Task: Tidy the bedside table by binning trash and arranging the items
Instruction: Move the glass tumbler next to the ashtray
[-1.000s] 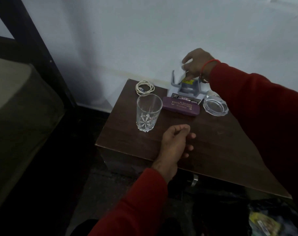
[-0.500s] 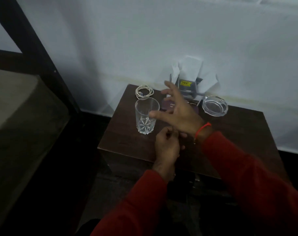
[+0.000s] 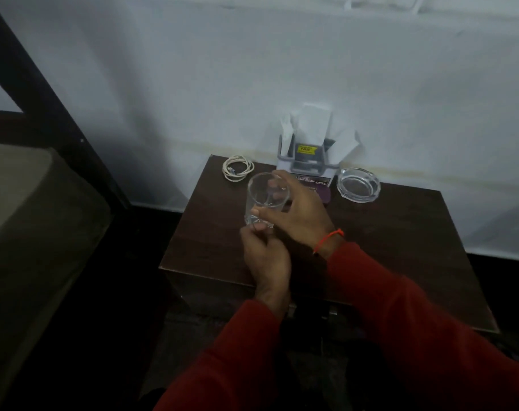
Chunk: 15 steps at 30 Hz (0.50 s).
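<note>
Dark brown wooden bedside table (image 3: 400, 247) against white wall. Right hand (image 3: 299, 215) wrapped around clear cut-glass tumbler (image 3: 265, 197) near table's left side. Left hand (image 3: 265, 256) loosely curled beneath, grip indiscernible. Coiled white cable (image 3: 238, 171) and clear glass ashtray (image 3: 358, 188) behind.

**Hidden and unclear**

The right hand (image 3: 296, 215) covers most of the purple case (image 3: 322, 193) (its print is unreadable). The glass (image 3: 265, 200) base is blurred behind the left hand (image 3: 265, 256) fingertips. The yellow label (image 3: 307, 149) is too small to read. Both sleeves run off the bottom edge.
</note>
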Motion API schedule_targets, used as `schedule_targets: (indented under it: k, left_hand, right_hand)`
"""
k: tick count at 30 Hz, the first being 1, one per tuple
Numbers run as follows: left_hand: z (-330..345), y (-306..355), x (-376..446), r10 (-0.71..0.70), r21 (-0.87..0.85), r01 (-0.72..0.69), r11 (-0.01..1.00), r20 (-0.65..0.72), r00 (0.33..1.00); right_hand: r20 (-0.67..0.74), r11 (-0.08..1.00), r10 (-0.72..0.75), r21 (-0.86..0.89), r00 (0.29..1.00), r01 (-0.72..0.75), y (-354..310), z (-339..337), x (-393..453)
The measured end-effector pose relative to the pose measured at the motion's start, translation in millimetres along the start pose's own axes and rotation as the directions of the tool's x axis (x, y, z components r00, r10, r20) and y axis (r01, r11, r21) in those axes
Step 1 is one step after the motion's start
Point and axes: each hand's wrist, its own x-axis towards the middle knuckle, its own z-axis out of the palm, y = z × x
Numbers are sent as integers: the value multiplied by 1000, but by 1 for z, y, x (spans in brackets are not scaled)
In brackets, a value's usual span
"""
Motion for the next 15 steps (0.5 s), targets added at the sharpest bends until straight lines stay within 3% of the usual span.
schedule_targets:
  k: [7,11,15]
  left_hand:
    - [13,-6,-1,8,0,-8,1000,-12,1000]
    - [21,-8,-4,12,-48,-11,999,20,1000]
    - [27,-8,-9,14,-83,-8,997,74,997]
  right_hand:
    - [-255,998,-41,-53,966,28,24,-93,-35]
    - [-450,993,70,-53,890,-105,43,-144,-26]
    - [-542,979,157,-26,826,-203,63,-175,6]
